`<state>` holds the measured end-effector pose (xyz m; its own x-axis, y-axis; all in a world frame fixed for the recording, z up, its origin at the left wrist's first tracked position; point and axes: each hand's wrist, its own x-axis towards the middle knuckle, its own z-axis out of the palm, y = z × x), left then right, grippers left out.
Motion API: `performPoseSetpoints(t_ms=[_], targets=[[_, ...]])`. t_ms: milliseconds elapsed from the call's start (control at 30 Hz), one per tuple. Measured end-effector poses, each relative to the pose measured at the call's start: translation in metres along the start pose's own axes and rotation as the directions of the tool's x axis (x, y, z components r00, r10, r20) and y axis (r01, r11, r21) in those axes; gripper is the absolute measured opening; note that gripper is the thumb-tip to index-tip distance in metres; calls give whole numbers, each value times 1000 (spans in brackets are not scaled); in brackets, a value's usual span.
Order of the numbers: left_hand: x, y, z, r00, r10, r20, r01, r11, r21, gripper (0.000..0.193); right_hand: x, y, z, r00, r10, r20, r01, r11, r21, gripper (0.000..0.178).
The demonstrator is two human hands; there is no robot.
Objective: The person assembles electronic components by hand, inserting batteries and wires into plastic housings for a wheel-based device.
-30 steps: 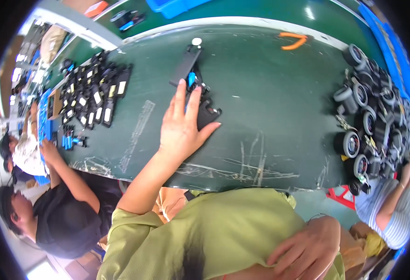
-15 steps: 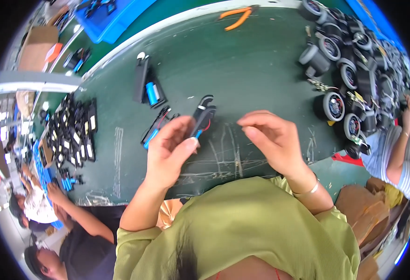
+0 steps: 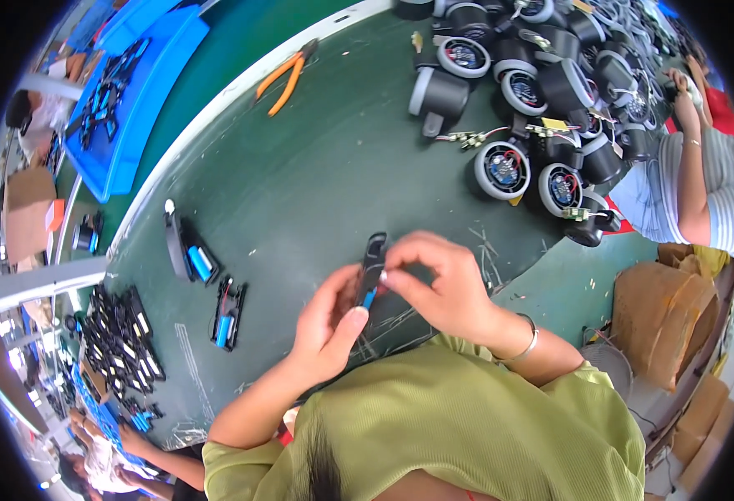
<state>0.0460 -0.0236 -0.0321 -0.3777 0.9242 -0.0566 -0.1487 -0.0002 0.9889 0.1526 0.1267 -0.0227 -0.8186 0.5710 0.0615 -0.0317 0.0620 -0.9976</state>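
Observation:
My left hand point(image 3: 321, 334) grips a slim black casing point(image 3: 374, 260), held upright above the table with its hooked top end showing. A blue cylindrical cell shows low on the casing. Against the casing's right side, my right hand point(image 3: 446, 288) has thumb and forefinger pinched together. A small pale tip shows there, too small to name. On the table to the left lie an open black casing with a blue cell point(image 3: 223, 324) and a longer black casing with another blue cell point(image 3: 202, 263).
Many black round housings with grey rims point(image 3: 503, 169) crowd the right and far right. Orange-handled pliers point(image 3: 286, 81) lie at the far side. A pile of black parts point(image 3: 125, 342) sits at left, a blue tray point(image 3: 125, 163) beyond. Other people work on both sides.
My view has turned toward the right. My right hand has come in from apart to the casing in my left hand, and its fingers have closed to a pinch.

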Motion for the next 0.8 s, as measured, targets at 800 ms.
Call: performPoseSetpoints(t_ms=[800], targets=[[200,25,22,813,94,575,-521,-322,790,29,-7,18,-43,988,-16,155,19,1000,-17,12]])
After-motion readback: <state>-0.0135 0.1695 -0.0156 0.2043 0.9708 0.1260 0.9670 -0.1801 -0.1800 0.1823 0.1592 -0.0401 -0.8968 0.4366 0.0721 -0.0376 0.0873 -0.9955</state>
